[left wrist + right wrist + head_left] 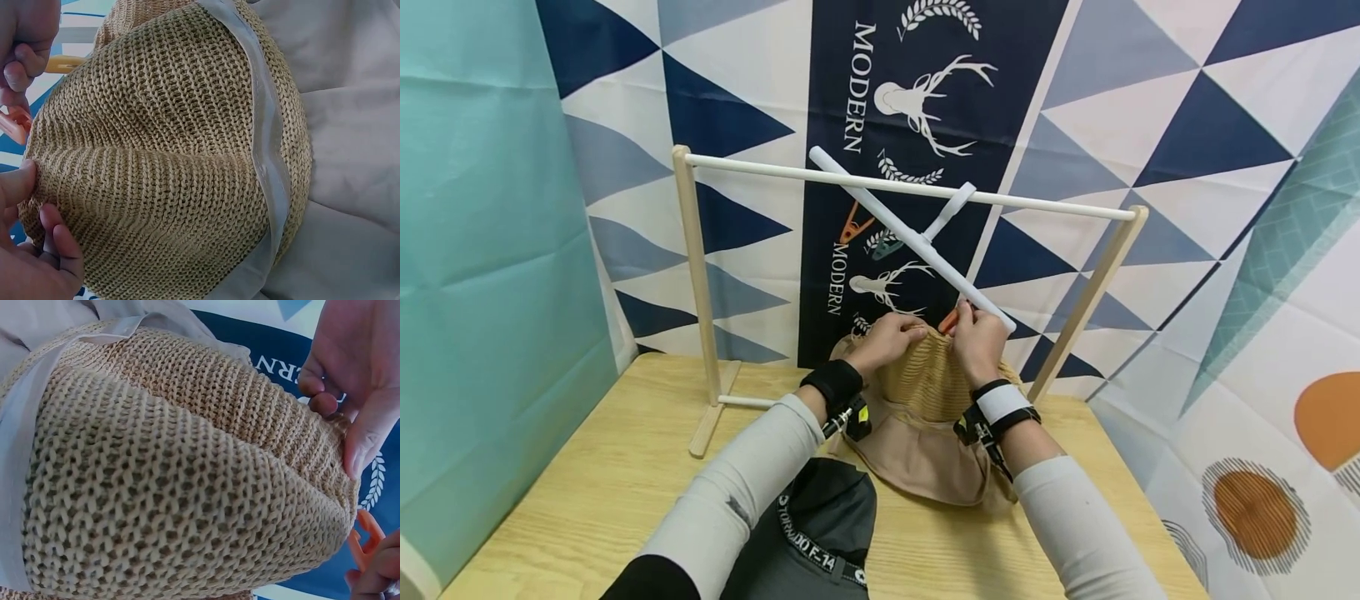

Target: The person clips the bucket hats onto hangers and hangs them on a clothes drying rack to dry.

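The woven sun hat [925, 379] is held up off the wooden table [587, 492], its knitted straw crown [162, 156] bunched between both hands just under the low end of the tilted white hanger bar [910, 237]. The left hand [887, 337] pinches a fold of the crown's edge between thumb and fingertips [56, 240]. The right hand [977, 337] has its fingers curled round an orange clothes peg [365, 540] right beside that fold — whether the peg already bites the weave I cannot tell, as the fingers hide its mouth.

The crown looks light and soft: it creases into a ridge wherever it is nipped, so it probably will not resist a grip, though the open knit could snag or stretch if pulled hard. The beige fabric brim [925, 454] hangs limp below the hands and would likely flop about. The firmest hold seems to be the doubled fold at the crown's edge, close to the grey band [265, 144]. A dark cap [827, 533] lies nearer the person.
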A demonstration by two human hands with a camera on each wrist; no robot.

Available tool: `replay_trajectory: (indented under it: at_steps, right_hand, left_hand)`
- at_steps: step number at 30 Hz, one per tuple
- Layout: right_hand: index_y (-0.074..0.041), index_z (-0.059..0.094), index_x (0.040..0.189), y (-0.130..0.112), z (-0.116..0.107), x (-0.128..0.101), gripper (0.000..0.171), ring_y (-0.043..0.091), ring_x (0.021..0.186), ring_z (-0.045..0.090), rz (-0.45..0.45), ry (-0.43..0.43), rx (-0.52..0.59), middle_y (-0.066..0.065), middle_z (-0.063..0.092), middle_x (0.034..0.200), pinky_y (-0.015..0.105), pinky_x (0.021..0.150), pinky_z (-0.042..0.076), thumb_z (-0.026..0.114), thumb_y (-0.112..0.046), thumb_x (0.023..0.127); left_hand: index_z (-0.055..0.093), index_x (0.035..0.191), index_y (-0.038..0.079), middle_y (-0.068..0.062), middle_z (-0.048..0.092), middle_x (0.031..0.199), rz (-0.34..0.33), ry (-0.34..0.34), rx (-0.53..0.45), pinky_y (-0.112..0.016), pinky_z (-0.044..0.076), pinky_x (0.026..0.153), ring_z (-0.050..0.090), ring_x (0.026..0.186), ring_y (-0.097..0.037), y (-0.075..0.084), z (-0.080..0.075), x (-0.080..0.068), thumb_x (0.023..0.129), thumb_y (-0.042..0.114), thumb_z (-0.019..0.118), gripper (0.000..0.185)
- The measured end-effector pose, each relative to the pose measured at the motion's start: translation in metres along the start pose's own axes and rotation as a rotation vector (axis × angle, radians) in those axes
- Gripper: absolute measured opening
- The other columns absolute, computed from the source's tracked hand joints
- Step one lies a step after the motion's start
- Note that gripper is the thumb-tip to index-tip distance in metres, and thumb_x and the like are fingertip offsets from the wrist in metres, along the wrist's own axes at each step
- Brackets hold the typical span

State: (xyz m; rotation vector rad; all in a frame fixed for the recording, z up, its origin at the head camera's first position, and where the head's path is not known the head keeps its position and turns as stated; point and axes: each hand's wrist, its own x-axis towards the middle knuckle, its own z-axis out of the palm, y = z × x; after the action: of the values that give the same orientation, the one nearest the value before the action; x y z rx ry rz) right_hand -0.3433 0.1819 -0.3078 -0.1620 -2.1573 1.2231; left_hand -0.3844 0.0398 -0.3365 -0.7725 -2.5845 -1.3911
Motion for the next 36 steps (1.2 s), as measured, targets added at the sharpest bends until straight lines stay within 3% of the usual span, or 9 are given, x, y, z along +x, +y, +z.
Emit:
replay_trajectory:
  at_steps: [8,16,24,28,36]
  right_hand:
    - [0.003,0.07,0.071,-0.003,0.001,0.0,0.045,0.002,0.036,0.043,0.007,0.003,-0.026,-0.01,0.05,0.045,0.02,0.039,0.034,0.052,-0.025,0.102]
    - [0.005,0.069,0.074,-0.002,-0.002,0.0,0.043,0.002,0.034,0.043,0.013,0.028,0.0,0.001,0.056,0.05,0.019,0.038,0.035,0.052,-0.023,0.102]
    - [0.003,0.07,0.07,-0.005,0.006,-0.005,0.043,-0.001,0.037,0.042,-0.051,0.063,-0.046,-0.005,0.054,0.047,0.018,0.04,0.034,0.053,-0.021,0.101]
    - [0.003,0.07,0.071,-0.004,0.007,-0.005,0.044,0.0,0.037,0.043,-0.051,0.044,-0.043,-0.001,0.056,0.049,0.019,0.04,0.035,0.052,-0.022,0.102]
    - [0.004,0.072,0.076,0.004,0.005,-0.004,0.048,0.001,0.04,0.047,0.03,0.019,-0.019,-0.006,0.054,0.048,0.02,0.039,0.033,0.054,-0.034,0.1]
  left_hand:
    - [0.072,0.116,0.007,-0.009,0.068,0.123,-0.025,0.015,-0.088,-0.03,0.048,0.094,0.061,0.112,-0.023,0.001,-0.001,0.002,0.098,0.018,0.058,0.025]
    - [0.072,0.114,0.005,-0.009,0.069,0.119,-0.035,-0.012,-0.174,-0.022,0.044,0.087,0.059,0.102,-0.017,0.007,0.003,0.008,0.099,0.018,0.057,0.025]
    - [0.069,0.121,0.003,-0.011,0.063,0.132,-0.15,-0.001,-0.344,-0.033,0.043,0.105,0.054,0.126,-0.023,0.005,-0.001,0.015,0.097,0.018,0.06,0.03]
    - [0.07,0.118,0.003,-0.011,0.066,0.128,-0.154,0.006,-0.348,-0.033,0.044,0.103,0.057,0.123,-0.024,0.003,-0.001,0.015,0.097,0.019,0.06,0.028]
    - [0.072,0.116,0.007,-0.009,0.067,0.124,-0.127,-0.006,-0.234,-0.029,0.047,0.095,0.06,0.115,-0.023,0.002,-0.002,0.01,0.098,0.022,0.06,0.027]
